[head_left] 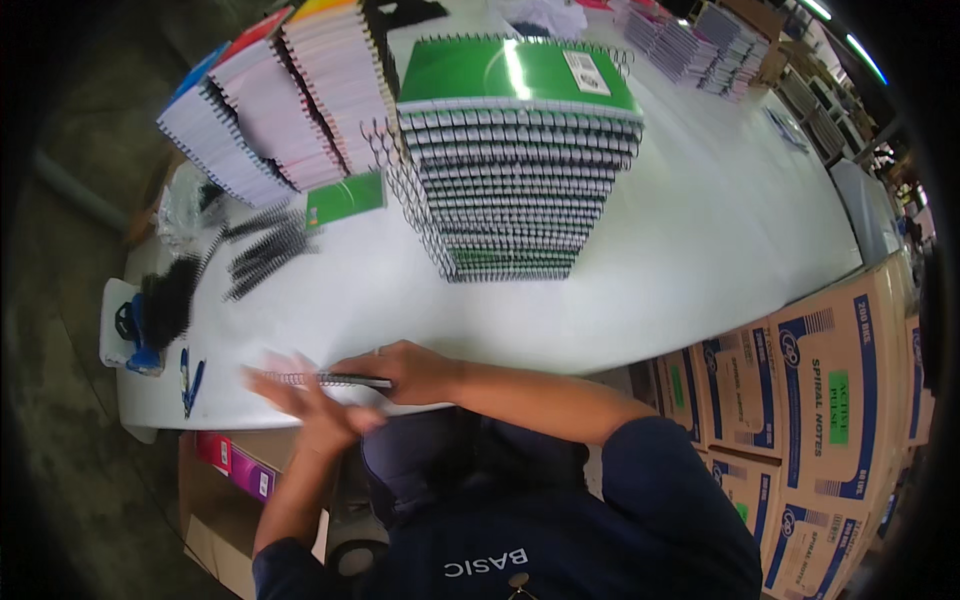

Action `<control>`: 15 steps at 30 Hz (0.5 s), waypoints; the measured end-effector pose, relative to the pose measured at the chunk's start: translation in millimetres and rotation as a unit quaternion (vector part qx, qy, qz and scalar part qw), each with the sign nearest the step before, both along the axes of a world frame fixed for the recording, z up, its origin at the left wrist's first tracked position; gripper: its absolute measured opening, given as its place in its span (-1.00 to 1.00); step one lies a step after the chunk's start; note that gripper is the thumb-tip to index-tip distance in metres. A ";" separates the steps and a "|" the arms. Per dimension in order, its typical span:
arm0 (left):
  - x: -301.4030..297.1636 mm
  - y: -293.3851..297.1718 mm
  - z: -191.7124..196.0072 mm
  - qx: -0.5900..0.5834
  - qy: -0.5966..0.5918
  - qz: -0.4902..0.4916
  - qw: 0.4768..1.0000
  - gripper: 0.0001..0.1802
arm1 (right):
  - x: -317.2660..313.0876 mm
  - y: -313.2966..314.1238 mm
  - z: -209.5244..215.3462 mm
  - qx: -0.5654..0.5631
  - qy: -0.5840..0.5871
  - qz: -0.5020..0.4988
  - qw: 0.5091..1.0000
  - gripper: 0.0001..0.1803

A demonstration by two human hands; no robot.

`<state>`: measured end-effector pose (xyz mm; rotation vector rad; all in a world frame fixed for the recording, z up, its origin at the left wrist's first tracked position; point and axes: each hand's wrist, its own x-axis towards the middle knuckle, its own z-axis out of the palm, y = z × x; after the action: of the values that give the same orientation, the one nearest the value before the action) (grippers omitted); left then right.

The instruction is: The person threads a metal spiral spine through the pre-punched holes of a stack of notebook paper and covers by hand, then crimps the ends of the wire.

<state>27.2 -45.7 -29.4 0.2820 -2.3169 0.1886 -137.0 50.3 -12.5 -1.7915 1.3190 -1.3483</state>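
At the table's near edge my right hand (405, 371) is closed around one end of a spiral notebook (352, 380), which stands on edge with its wire coil upward. My left hand (318, 408) is beside the coil's other end, fingers stretched apart and smeared by motion; whether it touches the notebook is hard to see. Beyond my hands rises a tall stack of green-covered spiral notebooks (520, 180). A single small green cover or notebook (345, 200) lies flat to the left of that stack.
Tall notebook stacks (285, 110) stand at the far left, near loose black coils (265, 255). Blue-handled pliers (192, 385) and a blue tool (140, 335) lie at the left edge. Cardboard boxes (830, 400) are piled at right. More notebooks (695, 45) sit far right.
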 end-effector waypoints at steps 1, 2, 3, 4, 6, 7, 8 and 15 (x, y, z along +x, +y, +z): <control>-8.3 -14.8 0.1 0.031 0.041 0.030 0.998 0.13 | 3.6 -2.0 -17.3 -0.042 -0.009 -0.017 0.999 -0.51; -11.5 -31.5 6.6 0.057 0.083 0.068 0.993 0.11 | 2.7 -1.5 -14.6 -0.012 -0.013 -0.014 1.000 -0.50; -18.8 -19.8 8.2 0.060 0.029 0.021 0.998 0.10 | 0.5 0.3 -11.6 0.017 -0.017 -0.010 1.000 -0.50; -17.9 -1.7 -3.9 0.081 -0.024 -0.033 0.996 0.12 | -0.6 0.7 -8.8 0.047 -0.020 -0.006 0.999 -0.50; -17.3 32.4 -23.8 0.077 -0.089 -0.129 0.985 0.20 | -7.6 -4.8 -20.1 -0.018 -0.068 -0.036 0.997 -0.49; -12.1 20.6 -26.1 0.025 -0.068 -0.096 0.993 0.17 | -6.6 -5.8 -16.5 -0.014 -0.065 -0.024 0.997 -0.49; -16.2 8.0 -5.7 -0.029 -0.010 -0.057 0.998 0.12 | -4.6 -4.3 -15.8 -0.005 -0.065 -0.014 0.998 -0.49; -25.9 41.9 -24.7 0.118 -0.055 -0.106 0.986 0.03 | -14.7 3.4 -19.0 0.015 -0.085 -0.019 0.996 -0.51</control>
<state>1.3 -3.7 -54.1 0.1425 -2.4621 -0.1825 -151.6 53.7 -31.5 -1.6004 1.2798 -1.4580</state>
